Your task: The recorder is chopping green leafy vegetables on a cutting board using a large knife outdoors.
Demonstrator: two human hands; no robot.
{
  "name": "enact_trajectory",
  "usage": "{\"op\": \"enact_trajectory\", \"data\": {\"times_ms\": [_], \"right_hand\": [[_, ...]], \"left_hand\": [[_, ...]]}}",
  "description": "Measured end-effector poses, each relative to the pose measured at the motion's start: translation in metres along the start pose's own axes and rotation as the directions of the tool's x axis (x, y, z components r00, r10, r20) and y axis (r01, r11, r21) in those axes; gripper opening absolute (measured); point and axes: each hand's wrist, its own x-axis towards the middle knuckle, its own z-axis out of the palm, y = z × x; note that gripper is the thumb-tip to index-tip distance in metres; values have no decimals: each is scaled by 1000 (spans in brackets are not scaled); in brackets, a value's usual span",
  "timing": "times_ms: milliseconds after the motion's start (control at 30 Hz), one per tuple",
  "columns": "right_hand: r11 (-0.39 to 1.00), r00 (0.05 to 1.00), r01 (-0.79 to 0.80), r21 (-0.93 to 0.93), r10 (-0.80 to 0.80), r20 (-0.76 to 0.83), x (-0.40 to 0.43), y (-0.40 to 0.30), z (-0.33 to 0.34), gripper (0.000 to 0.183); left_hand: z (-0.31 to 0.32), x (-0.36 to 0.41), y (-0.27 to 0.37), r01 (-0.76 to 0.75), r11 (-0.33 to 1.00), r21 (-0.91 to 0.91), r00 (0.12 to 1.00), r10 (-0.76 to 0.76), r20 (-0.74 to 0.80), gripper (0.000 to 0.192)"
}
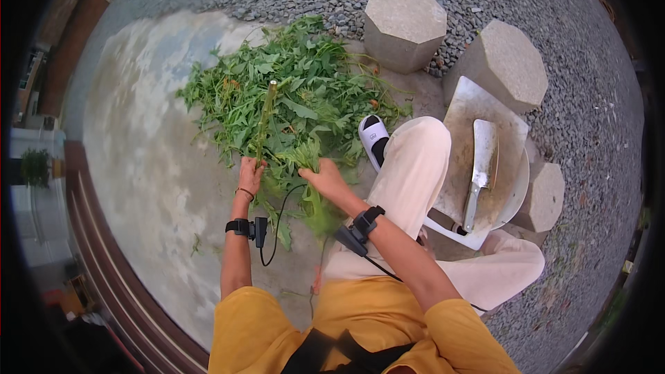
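My left hand [251,175] is closed around the lower part of a thick green plant stalk [267,114], whose pale cut end points away from me. To its right, my right hand [324,175] grips a bunch of leafy greens [305,156]; some leaves hang below the fist and look blurred. Beyond both hands a large heap of leafy green stems [291,83] lies on the concrete, with a few orange-brown bits among the leaves.
At the right, a cleaver [481,161] lies on a stained cutting board [454,140], above a pale round basin rim [519,192]. Octagonal concrete blocks [405,15] stand beside gravel [587,166]. My bent legs [410,166] are between the heap and the board. Cables hang from both wrist devices.
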Motion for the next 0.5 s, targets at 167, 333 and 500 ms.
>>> {"op": "enact_trajectory", "data": {"times_ms": [167,333,500], "right_hand": [[994,996,73,-80,-69,50,-2,-3,0,45],[984,978,165,-59,-156,137,1,4,6,54],[918,973,212,-336,-230,-13,6,22,13,41]], "left_hand": [[-24,4,43,63,940,-336,974,15,225,18],[-34,4,105,55,905,-422,923,115,368,19],[-37,8,140,-178,946,-272,909,264,323,27]]}}
